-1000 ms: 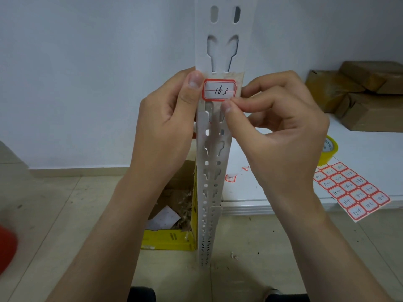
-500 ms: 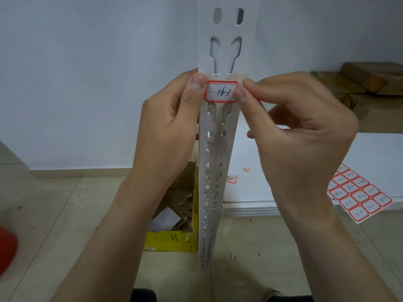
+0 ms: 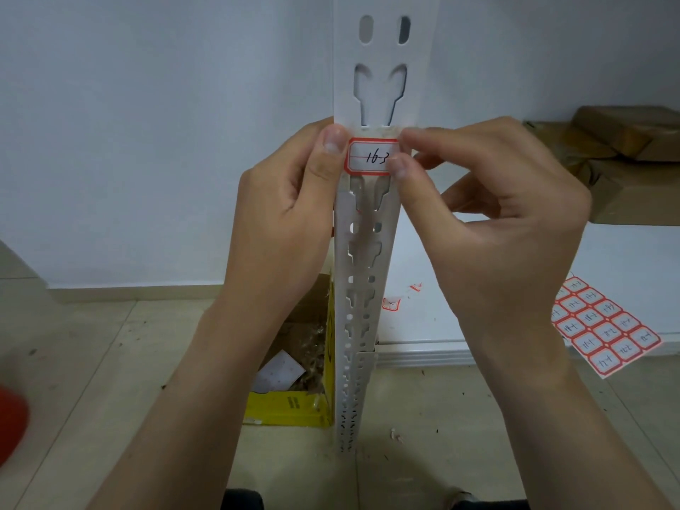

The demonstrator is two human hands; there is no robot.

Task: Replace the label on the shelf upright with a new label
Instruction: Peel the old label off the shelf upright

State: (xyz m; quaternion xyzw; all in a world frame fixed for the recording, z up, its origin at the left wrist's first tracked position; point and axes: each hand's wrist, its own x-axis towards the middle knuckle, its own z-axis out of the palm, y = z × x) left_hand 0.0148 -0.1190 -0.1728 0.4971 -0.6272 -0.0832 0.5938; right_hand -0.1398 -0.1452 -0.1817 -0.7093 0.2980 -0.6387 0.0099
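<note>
Red-bordered label, marked "16-3" by hand, sits on the front face of the white shelf upright, just below a large keyhole slot. Left hand grips the upright's left edge, fingers curled behind it, thumb pressed flat beside the label's left border. Right hand is closed to a narrow pinch; thumb and forefinger tips meet at the label's right edge and cover the last character. Whether that edge is lifted or flat cannot be told.

Upright stands vertical on the tiled floor, perforated along its whole length. Near its foot on the left is a yellow cardboard box holding paper scraps. To the right, a low white shelf board carries a sheet of red-bordered labels overhanging its near edge, and small torn label pieces close to the upright. Brown wrapped parcels lie far right. Blurred red object shows at the left frame edge.
</note>
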